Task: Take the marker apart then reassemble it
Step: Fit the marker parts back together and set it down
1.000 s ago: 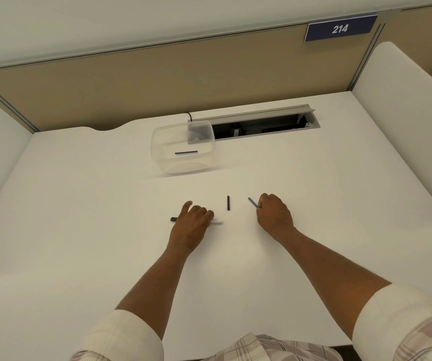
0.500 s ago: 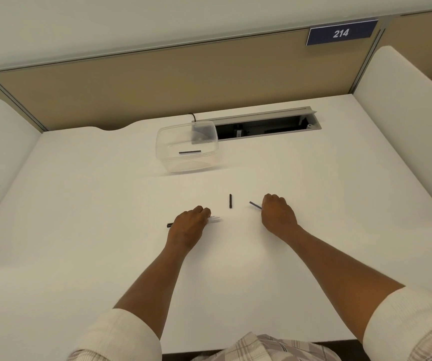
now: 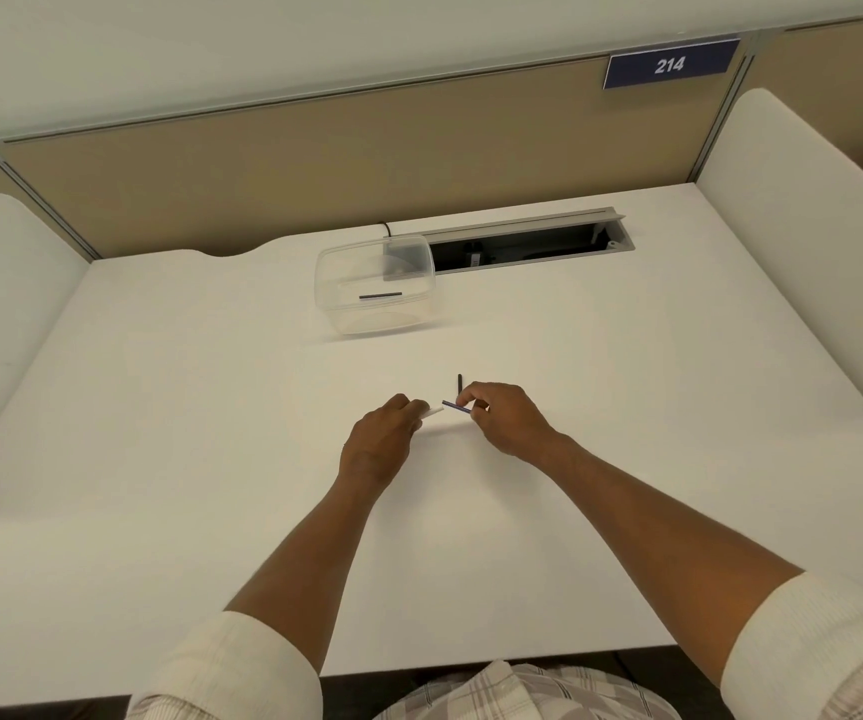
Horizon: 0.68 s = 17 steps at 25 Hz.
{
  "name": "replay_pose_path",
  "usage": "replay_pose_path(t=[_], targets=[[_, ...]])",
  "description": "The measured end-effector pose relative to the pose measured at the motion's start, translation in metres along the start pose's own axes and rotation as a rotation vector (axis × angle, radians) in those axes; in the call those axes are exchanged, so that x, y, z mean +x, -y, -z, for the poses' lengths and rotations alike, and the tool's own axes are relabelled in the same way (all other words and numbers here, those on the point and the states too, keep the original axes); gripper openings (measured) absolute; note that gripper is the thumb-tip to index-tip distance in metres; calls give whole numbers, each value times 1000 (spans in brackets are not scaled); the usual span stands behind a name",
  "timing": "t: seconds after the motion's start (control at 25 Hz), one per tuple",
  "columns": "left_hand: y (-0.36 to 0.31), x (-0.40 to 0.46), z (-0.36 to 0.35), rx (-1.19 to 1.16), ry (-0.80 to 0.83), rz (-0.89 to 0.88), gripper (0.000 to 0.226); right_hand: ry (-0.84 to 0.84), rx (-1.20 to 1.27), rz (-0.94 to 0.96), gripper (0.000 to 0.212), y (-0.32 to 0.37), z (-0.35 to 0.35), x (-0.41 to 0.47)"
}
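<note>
**Both hands meet over the desk, each pinching a marker part**

The left hand (image 3: 385, 433) is curled, pinching the white marker barrel (image 3: 432, 411), which is mostly hidden in the fist. The right hand (image 3: 504, 415) pinches a thin dark rod (image 3: 455, 405), its tip close to the barrel's open end. A small dark piece (image 3: 460, 383) lies on the desk (image 3: 211, 407) behind the fingers, partly covered.

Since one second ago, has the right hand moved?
Yes. The right hand moved left, now in front of the small black piece lying on the white table.
</note>
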<state>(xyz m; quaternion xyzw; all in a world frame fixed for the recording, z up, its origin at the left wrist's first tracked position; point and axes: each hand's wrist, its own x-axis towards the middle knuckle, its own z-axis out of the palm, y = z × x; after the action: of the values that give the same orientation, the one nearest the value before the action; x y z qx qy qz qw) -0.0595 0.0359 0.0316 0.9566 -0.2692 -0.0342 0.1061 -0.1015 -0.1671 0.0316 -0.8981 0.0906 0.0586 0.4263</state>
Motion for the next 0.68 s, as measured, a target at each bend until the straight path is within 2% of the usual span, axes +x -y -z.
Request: replay_pose_path(t=[0.68], targets=[[-5,-7,2,17,-27,-25,20,-8,-46,78,34,-5,-2,-12]])
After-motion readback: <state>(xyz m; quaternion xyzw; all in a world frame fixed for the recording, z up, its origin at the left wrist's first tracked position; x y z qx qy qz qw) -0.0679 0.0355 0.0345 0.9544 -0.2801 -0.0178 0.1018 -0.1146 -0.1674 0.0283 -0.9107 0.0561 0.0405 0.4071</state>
